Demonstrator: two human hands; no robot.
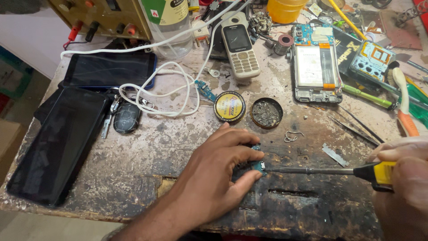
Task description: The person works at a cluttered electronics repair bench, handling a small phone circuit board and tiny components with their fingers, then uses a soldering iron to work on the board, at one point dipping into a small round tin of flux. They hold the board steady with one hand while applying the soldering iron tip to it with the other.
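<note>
My left hand (218, 172) presses a small blue-green circuit board (257, 166) flat on the worn wooden bench (133, 169), fingers pinching its edges. My right hand (403, 178) grips a soldering iron (339, 171) by its yellow and black handle at the right edge. The iron's metal tip touches the board's right end, just by my left fingertips. Most of the board is hidden under my fingers.
Behind the hands sit a round tin lid (229, 107) and an open tin of dark flux (266, 113). An opened phone (316, 67), a keypad phone (240, 47), white cable (169, 93), black phones (62, 143), tweezers (356, 127) and screwdrivers (370, 97) crowd the bench.
</note>
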